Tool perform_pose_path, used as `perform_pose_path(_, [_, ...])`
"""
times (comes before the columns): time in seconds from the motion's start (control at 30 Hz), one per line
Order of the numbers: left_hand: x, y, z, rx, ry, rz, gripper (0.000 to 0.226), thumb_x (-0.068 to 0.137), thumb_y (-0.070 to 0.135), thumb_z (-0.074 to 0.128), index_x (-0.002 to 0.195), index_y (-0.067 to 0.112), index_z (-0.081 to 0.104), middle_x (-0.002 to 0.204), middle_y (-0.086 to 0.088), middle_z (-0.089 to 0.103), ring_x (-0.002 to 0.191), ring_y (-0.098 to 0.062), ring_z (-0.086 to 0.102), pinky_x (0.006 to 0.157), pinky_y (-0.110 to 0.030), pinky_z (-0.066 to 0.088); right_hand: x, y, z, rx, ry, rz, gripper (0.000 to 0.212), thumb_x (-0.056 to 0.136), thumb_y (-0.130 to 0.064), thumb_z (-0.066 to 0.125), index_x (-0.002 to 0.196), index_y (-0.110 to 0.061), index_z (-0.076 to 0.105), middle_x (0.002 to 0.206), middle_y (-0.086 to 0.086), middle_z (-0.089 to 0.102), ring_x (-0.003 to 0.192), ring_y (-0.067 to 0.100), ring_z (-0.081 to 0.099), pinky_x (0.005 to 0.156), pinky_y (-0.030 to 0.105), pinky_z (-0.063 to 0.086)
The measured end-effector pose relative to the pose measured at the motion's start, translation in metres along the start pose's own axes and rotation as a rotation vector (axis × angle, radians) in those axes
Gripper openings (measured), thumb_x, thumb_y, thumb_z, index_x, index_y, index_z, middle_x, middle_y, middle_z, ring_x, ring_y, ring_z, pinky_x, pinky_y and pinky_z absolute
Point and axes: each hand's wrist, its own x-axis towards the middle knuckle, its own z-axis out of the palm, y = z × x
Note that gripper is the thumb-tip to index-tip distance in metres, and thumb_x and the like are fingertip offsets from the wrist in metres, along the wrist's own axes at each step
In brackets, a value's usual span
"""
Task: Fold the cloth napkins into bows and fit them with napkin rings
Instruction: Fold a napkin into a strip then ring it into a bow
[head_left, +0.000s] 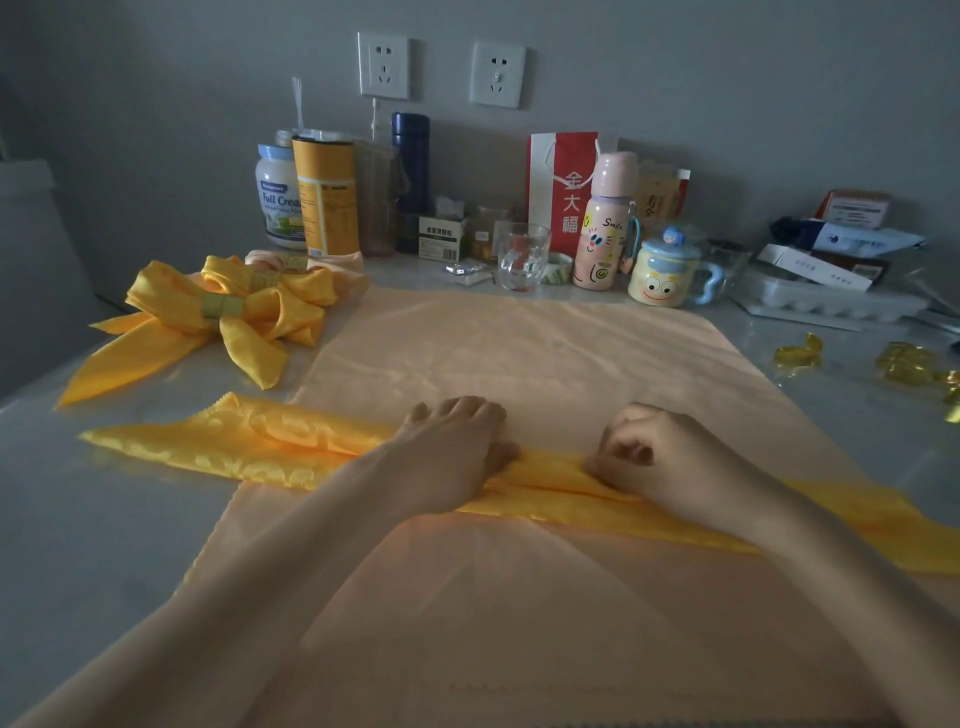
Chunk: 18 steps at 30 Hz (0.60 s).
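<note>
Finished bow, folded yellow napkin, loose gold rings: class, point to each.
Finished bow (161, 299), head view, its left loop.
Folded yellow napkin (249, 447), head view, patterned left end.
Loose gold rings (797, 356), head view, the leftmost ring.

Yellow napkin (270, 447): patterned, folded into a long narrow band, lying flat across the peach napkin.
Peach napkin (519, 353): spread flat, under the band.
Yellow bows (280, 312): two, finished, far left, each with a ring (222, 305) round its middle.
Peach bow (337, 270): behind them, partly hidden.
Loose rings (901, 364): gold, far right.
</note>
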Motion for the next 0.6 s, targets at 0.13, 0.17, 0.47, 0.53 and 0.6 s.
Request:
perform_pose_path(0.13, [-0.004,0.0,0.004,-0.001,0.007,0.004,0.042,0.1,0.041,0.025,0.138,0.025,0.035,0.146,0.003,0.03,0.138,-0.018,0.023,0.109,-0.034,0.019,0.0,0.002,-0.003,0.001,-0.065,0.012,0.013,0.085,-0.025,0.066,0.078,-0.013,0.065,0.096,-0.001,0.055,0.082,0.006,0.054,0.076,0.016,0.041])
perform_pose_path(0.17, [-0.004,-0.001,0.004,-0.042,0.006,0.006,0.039,0.1,0.041,0.028,0.134,0.027,0.039,0.144,0.004,0.033,0.136,-0.018,0.026,0.109,-0.034,0.02,-0.002,0.001,-0.006,0.007,-0.082,0.026,0.007,0.085,-0.023,0.066,0.082,-0.017,0.064,0.097,-0.004,0.055,0.085,0.005,0.053,0.077,0.014,0.041])
perform_pose_path(0.47, [-0.007,0.001,-0.021,-0.36,-0.092,0.011,0.021,0.089,0.029,0.06,0.108,0.021,0.064,0.116,0.004,0.057,0.113,-0.012,0.052,0.099,-0.031,0.041,-0.007,0.002,-0.023,-0.014,-0.171,0.095,0.018,0.08,-0.02,0.07,0.097,-0.025,0.064,0.092,-0.011,0.063,0.082,0.001,0.056,0.071,0.01,0.043])
perform_pose_path(0.53, [-0.01,0.001,-0.022,-0.346,-0.034,0.016,0.023,0.086,0.026,0.064,0.108,0.019,0.064,0.116,0.003,0.058,0.111,-0.012,0.053,0.096,-0.026,0.041,-0.007,-0.001,-0.02,-0.024,-0.121,0.084,0.015,0.079,-0.017,0.069,0.091,-0.025,0.063,0.088,-0.01,0.062,0.08,0.003,0.056,0.069,0.014,0.044])
perform_pose_path(0.6, [-0.01,0.002,-0.021,-0.274,0.063,0.025,0.02,0.085,0.024,0.065,0.104,0.018,0.065,0.111,0.003,0.06,0.106,-0.014,0.054,0.088,-0.022,0.039,-0.005,-0.002,-0.014,-0.029,-0.013,0.056,0.015,0.078,-0.013,0.066,0.083,-0.025,0.06,0.085,-0.009,0.06,0.077,0.007,0.054,0.066,0.017,0.043])
